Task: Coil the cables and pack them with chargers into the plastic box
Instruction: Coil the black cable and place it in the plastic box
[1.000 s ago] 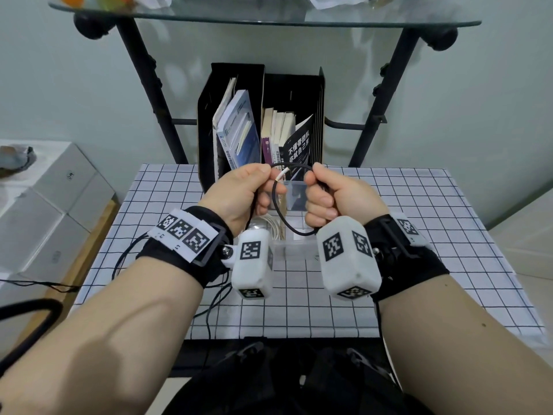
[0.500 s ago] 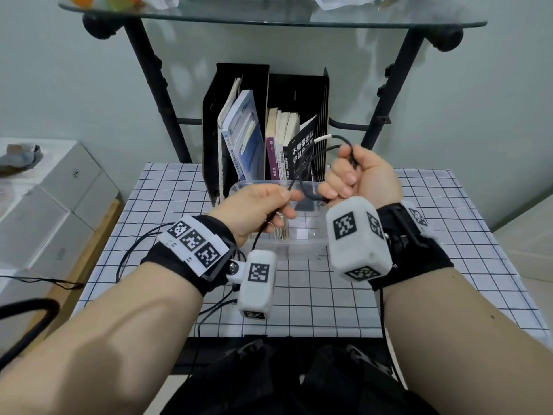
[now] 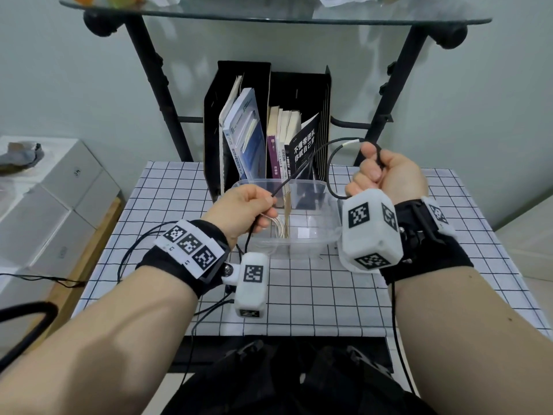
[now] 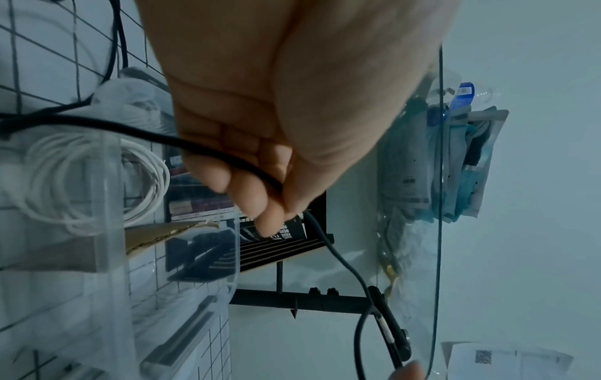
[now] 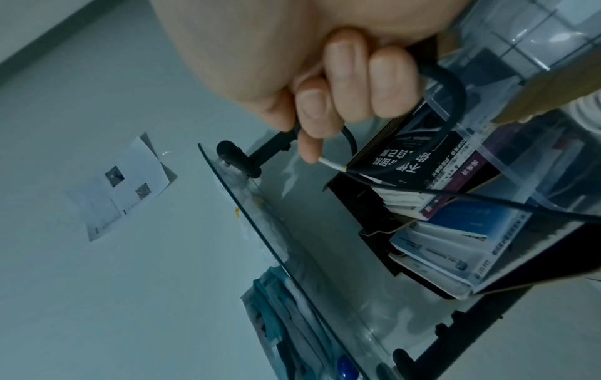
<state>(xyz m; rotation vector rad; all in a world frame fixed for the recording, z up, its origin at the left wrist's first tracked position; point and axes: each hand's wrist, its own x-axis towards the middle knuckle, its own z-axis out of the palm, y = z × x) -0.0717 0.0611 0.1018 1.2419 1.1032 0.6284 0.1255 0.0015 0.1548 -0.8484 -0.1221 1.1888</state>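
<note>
A thin black cable point(image 3: 302, 170) stretches between my two hands above the clear plastic box point(image 3: 326, 238). My left hand point(image 3: 248, 209) pinches the black cable point(image 4: 227, 156) between thumb and fingertips at the box's left end. My right hand point(image 3: 386, 175), raised higher at the right, grips a loop of the black cable point(image 5: 455, 102) near its white-tipped plug point(image 3: 351, 142). A coiled white cable point(image 4: 97, 180) lies inside the plastic box point(image 4: 114, 231), beside a brown cardboard divider point(image 3: 288, 211). No charger shows.
The box stands on a grid-patterned tablecloth point(image 3: 299, 295). Behind it a black file holder point(image 3: 269, 121) holds books. A black-legged glass shelf point(image 3: 269, 13) spans overhead. White cartons point(image 3: 45, 211) are stacked at the left. Thin black wires point(image 3: 143, 244) trail from my wrists.
My hands have pulled apart: the right hand rose up and right with the plug end, the left hand dropped toward the box, and the cable between them has drawn out longer.
</note>
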